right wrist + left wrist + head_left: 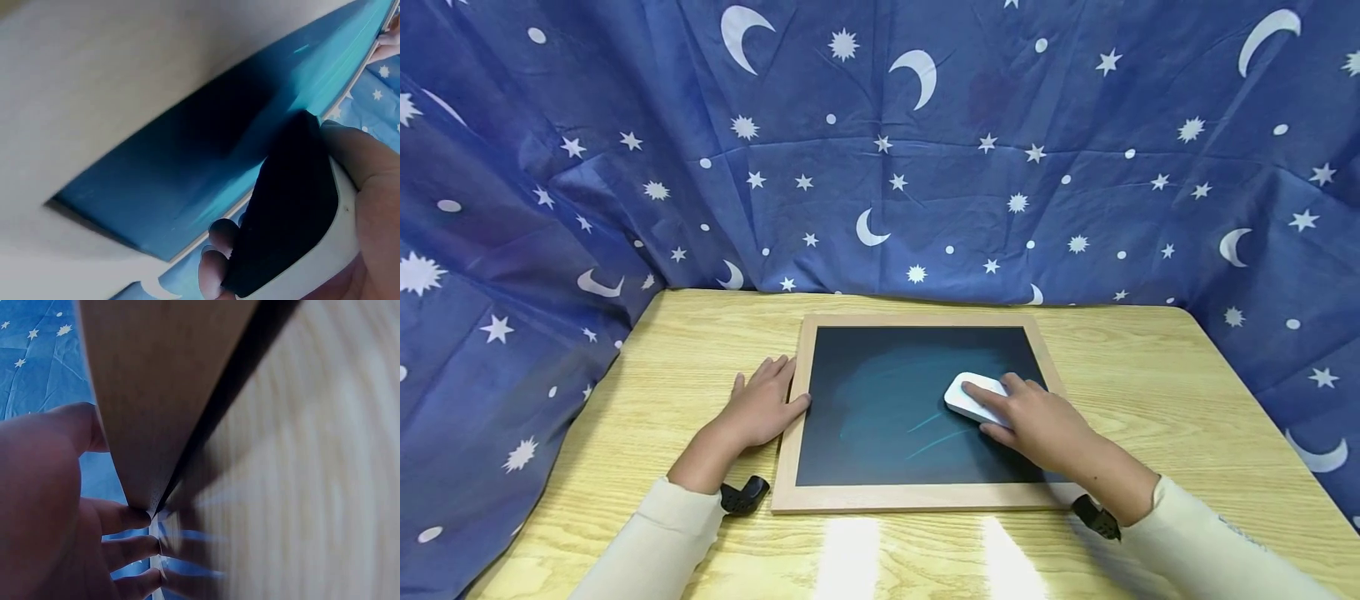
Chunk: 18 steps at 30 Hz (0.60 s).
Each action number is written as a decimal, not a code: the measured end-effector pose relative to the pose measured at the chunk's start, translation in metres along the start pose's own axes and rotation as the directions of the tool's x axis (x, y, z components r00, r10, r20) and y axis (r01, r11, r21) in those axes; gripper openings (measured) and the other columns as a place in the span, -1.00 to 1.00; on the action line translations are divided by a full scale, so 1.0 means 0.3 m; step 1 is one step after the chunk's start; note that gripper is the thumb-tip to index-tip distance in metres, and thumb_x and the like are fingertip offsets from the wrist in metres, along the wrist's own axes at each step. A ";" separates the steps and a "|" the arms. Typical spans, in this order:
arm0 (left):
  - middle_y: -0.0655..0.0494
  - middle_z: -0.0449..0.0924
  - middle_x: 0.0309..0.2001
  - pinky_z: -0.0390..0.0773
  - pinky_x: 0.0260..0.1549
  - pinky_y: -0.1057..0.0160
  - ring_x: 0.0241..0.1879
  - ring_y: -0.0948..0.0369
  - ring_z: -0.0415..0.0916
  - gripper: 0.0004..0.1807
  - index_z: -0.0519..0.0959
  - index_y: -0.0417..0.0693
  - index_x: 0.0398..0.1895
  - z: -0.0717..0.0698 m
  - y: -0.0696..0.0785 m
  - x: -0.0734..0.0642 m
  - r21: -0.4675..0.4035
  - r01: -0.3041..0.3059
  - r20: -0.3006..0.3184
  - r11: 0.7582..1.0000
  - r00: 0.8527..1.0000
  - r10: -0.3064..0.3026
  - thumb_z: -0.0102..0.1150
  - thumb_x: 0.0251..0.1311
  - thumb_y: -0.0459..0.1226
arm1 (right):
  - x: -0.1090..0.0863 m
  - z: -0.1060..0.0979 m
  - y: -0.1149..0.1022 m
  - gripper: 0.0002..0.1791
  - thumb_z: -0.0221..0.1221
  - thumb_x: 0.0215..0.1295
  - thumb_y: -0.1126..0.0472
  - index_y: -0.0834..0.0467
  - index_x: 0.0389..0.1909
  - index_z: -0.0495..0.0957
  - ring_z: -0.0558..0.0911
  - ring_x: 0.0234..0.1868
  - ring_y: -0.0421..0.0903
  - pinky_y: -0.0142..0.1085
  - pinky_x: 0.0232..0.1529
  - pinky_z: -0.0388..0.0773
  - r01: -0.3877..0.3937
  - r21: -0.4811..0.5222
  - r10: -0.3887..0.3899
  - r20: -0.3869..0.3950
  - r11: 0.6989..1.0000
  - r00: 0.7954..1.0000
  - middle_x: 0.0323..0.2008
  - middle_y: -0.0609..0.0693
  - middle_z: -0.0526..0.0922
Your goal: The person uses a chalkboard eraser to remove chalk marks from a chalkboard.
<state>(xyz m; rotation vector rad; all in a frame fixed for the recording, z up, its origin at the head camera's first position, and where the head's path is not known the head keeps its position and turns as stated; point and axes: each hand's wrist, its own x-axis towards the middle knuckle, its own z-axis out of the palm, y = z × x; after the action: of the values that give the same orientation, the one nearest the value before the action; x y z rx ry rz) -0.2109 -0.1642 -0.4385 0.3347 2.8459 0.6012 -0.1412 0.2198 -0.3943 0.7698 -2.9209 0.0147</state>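
Observation:
A blackboard (880, 375) in a light wooden frame (910, 497) lies on the table. Blue-green chalk smears cover its middle, and thin chalk strokes (936, 444) show lower down. My right hand (1045, 421) grips a white board eraser (957, 397) over the board's right half. In the right wrist view, the black pad (287, 200) of the eraser faces the board, with thumb and fingers around its white body. My left hand (762, 408) rests at the frame's left side, thumb on the frame and fingers stretched along its outer edge. In the left wrist view the fingers (125, 550) look nearly straight.
The wooden table (1150, 383) extends around the board on all sides. A blue curtain (880, 167) with white moons and stars hangs behind and along both sides. Black wrist devices (745, 495) sit below both hands, near the frame's lower corners.

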 end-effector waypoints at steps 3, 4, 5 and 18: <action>-0.27 -0.01 0.57 -0.26 0.41 -0.46 0.58 -0.22 -0.19 -0.18 0.02 -0.17 0.59 0.001 0.000 0.000 -0.001 -0.006 -0.004 1.000 1.000 0.006 -0.07 0.41 0.04 | -0.024 -0.003 0.031 -0.38 0.34 0.27 0.00 -0.10 0.36 0.48 0.55 -0.43 -0.02 -0.08 -0.45 0.60 -0.023 0.002 0.023 -0.001 1.000 1.000 -0.26 0.17 0.56; -0.27 0.00 0.57 -0.27 0.41 -0.46 0.58 -0.22 -0.19 -0.18 0.02 -0.17 0.59 0.001 -0.001 -0.001 -0.005 -0.007 -0.005 1.000 1.000 0.007 -0.07 0.41 0.04 | -0.028 -0.004 0.035 -0.38 0.34 0.27 0.00 -0.10 0.36 0.49 0.55 -0.43 -0.02 -0.08 -0.45 0.60 -0.027 0.003 0.027 -0.003 1.000 1.000 -0.26 0.17 0.56; -0.27 0.00 0.57 -0.27 0.41 -0.46 0.58 -0.22 -0.19 -0.18 0.03 -0.17 0.59 0.001 -0.002 -0.002 -0.008 -0.008 -0.007 1.000 1.000 0.008 -0.07 0.41 0.04 | -0.030 -0.005 0.038 -0.39 0.34 0.26 0.01 -0.10 0.35 0.49 0.55 -0.43 -0.01 -0.08 -0.44 0.60 -0.030 0.002 0.030 -0.004 1.000 1.000 -0.26 0.17 0.56; -0.24 0.00 0.57 -0.28 0.43 -0.44 0.59 -0.19 -0.19 -0.17 0.03 -0.15 0.60 -0.001 -0.002 -0.006 -0.011 0.001 -0.006 1.000 1.000 -0.001 -0.06 0.40 0.05 | 0.029 -0.001 -0.120 -0.37 0.32 0.28 -0.07 -0.11 0.37 0.47 0.52 -0.44 -0.08 -0.19 -0.48 0.57 0.072 -0.022 -0.071 0.006 0.997 0.997 -0.24 0.11 0.56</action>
<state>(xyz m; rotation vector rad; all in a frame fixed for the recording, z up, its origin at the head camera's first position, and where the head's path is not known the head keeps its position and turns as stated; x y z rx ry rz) -0.2093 -0.1651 -0.4382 0.3303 2.8475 0.6190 -0.1309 0.1844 -0.3938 0.8714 -2.8909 -0.0255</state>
